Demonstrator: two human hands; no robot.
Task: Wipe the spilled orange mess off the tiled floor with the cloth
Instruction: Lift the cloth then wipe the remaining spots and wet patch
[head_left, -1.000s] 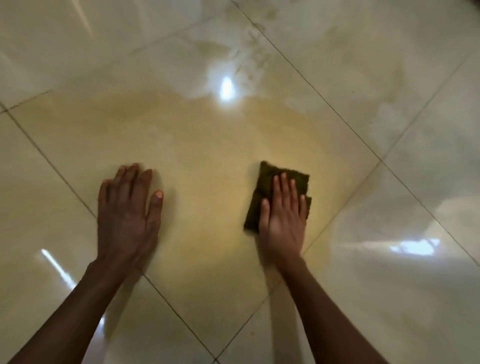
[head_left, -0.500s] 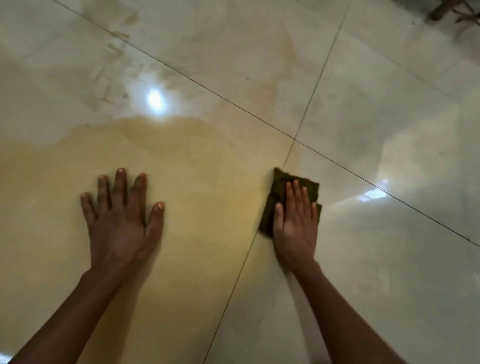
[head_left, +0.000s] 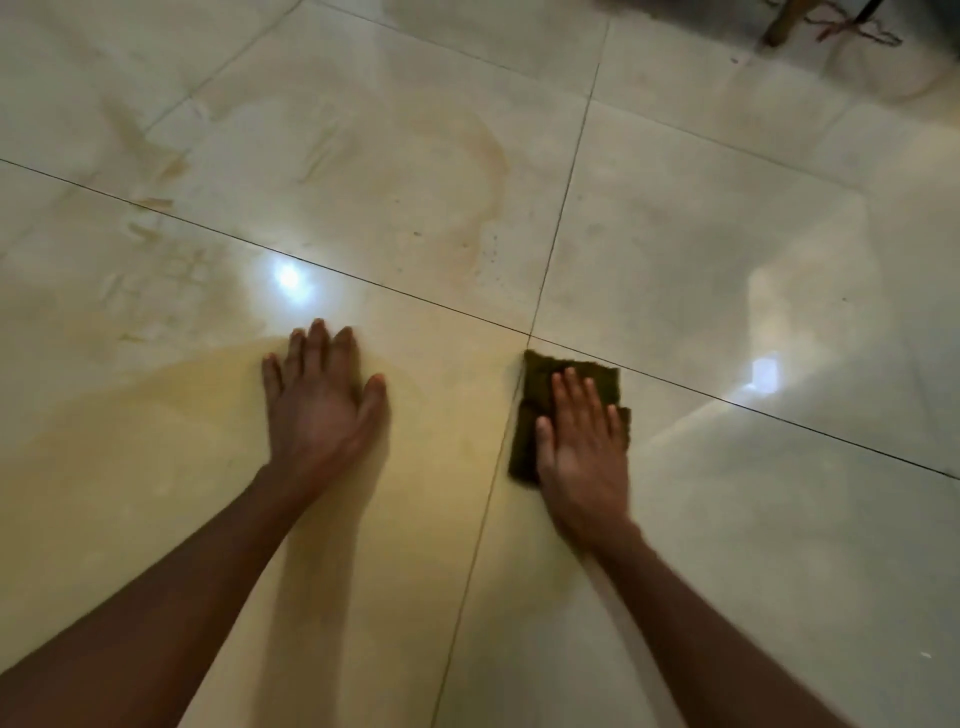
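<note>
A folded dark olive cloth (head_left: 540, 384) lies flat on the glossy cream tiled floor (head_left: 675, 249), right beside the crossing of two grout lines. My right hand (head_left: 584, 441) presses flat on the cloth, fingers together, covering its lower right part. My left hand (head_left: 322, 402) rests palm down on the tile to the left, fingers spread, holding nothing. It sits at the upper edge of the orange spill (head_left: 156, 441), a wide yellowish film over the lower left tile. Faint orange smears and a curved dried streak (head_left: 493, 171) mark the tile beyond.
At the top right corner a wooden furniture leg (head_left: 782, 23) and a thin reddish string or chain (head_left: 857, 28) lie on the floor. Bright light reflections sit on the tiles near my left hand and at the right.
The cloth under my right hand has slid right, from the stained tile's middle to the grout crossing. The view has swung along, and more of the far floor and the furniture leg show.
</note>
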